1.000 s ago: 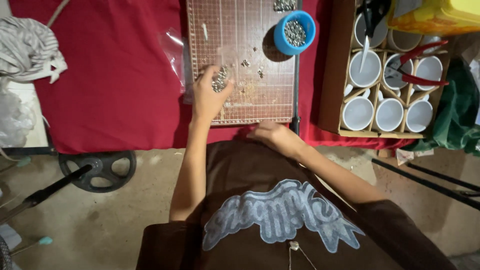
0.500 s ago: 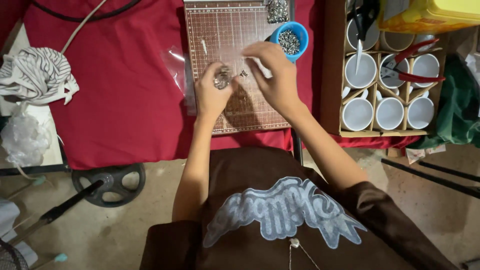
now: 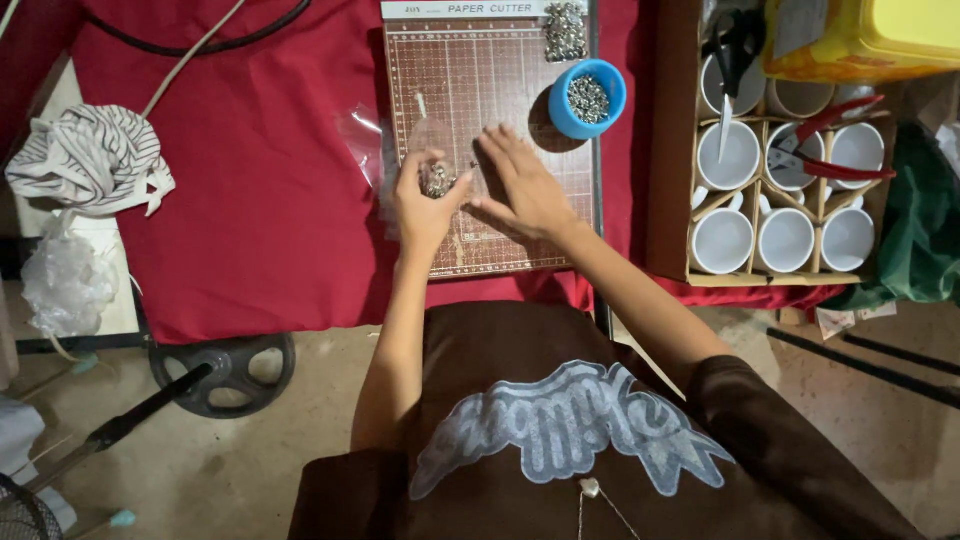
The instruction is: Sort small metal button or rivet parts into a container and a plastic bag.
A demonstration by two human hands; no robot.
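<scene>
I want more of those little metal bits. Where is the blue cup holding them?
In the head view the blue cup stands at the upper right corner of the brown cutting mat, beyond the right hand and left of the cardboard box of white mugs.

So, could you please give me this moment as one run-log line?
left hand: cupping small metal pieces | right hand: flat on cutting board | blue bowl: nearby

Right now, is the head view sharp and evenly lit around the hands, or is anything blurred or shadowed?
Head view: the left hand and its small metal pieces look sharp; the right hand casts a soft shadow on the cutting board; the blue cup also throws one; floor edges are dimmer.
</scene>
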